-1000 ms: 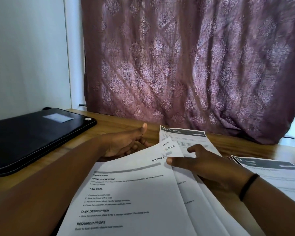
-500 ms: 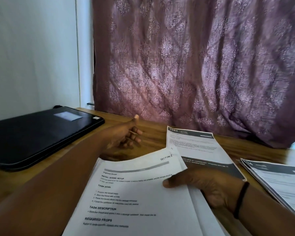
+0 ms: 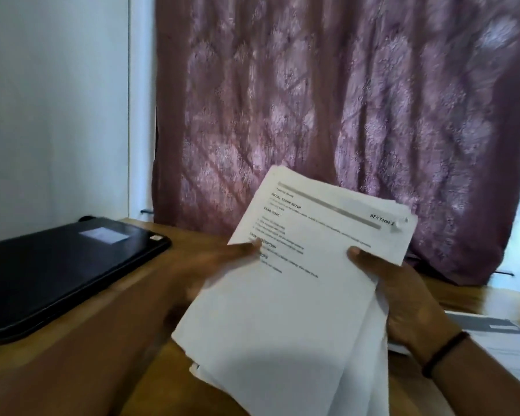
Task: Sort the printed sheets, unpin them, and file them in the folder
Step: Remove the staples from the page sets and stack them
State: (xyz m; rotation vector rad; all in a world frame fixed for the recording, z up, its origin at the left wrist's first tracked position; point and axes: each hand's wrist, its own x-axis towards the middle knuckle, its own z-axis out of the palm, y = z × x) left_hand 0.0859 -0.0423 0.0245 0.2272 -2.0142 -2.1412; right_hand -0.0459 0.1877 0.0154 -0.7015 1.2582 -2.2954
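Observation:
A stack of printed sheets point(image 3: 297, 295) is lifted off the wooden table point(image 3: 123, 298) and tilted up toward me, its top page headed "SECTION". A small pin or staple point(image 3: 400, 222) sits at its upper right corner. My left hand point(image 3: 222, 265) grips the stack's left edge, thumb on the page. My right hand point(image 3: 403, 298), with a black band on the wrist, grips the right edge, thumb on top. A shut black folder point(image 3: 60, 265) lies flat at the left of the table.
More printed sheets with dark header bars point(image 3: 502, 340) lie on the table at the right, partly behind my right arm. A purple patterned curtain point(image 3: 327, 100) hangs behind the table, and a white wall point(image 3: 54, 109) stands at the left.
The stack lay flat on the table under my right hand; now both hands hold it raised and tilted. My left hand came from open beside the sheets onto their left edge.

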